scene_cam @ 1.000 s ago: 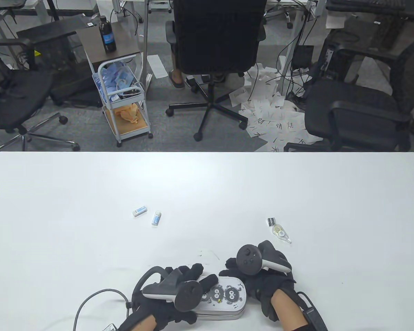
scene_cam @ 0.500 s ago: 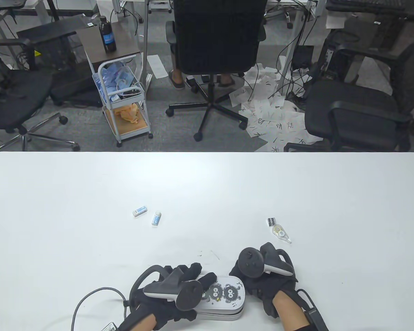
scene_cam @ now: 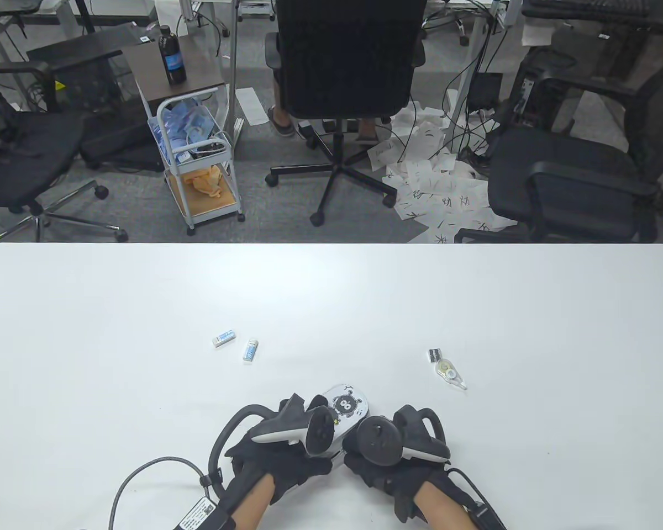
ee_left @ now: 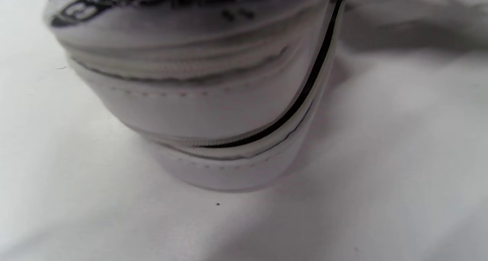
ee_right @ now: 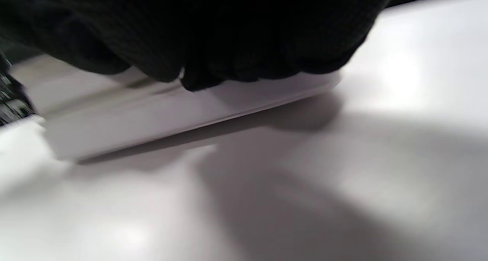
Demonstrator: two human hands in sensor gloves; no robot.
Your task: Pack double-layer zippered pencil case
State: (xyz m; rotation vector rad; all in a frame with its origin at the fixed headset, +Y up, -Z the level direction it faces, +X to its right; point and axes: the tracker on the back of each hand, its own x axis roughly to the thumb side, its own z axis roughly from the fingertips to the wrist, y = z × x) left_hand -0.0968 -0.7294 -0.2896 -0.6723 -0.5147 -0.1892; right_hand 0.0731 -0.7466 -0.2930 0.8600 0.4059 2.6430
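The white pencil case (scene_cam: 347,409) with black cartoon figures lies near the table's front edge, its long axis now pointing away from me. My left hand (scene_cam: 295,436) grips its left side and my right hand (scene_cam: 384,447) grips its right side; the trackers hide the fingers. In the left wrist view the case (ee_left: 213,100) fills the frame, with two zipper lines around its rounded end, the lower one showing a dark gap. In the right wrist view my gloved fingers (ee_right: 213,39) press on the case's edge (ee_right: 171,112). Two small blue-white erasers (scene_cam: 224,337) (scene_cam: 250,349) lie to the left.
A correction tape dispenser (scene_cam: 450,372) and a small black-white item (scene_cam: 433,355) lie to the right of the hands. A cable (scene_cam: 143,475) loops on the table by my left wrist. Office chairs and a cart stand beyond the far table edge.
Both hands have turned the pencil case from lying crosswise to pointing away from me and shifted it slightly forward. The hands have closed in towards each other.
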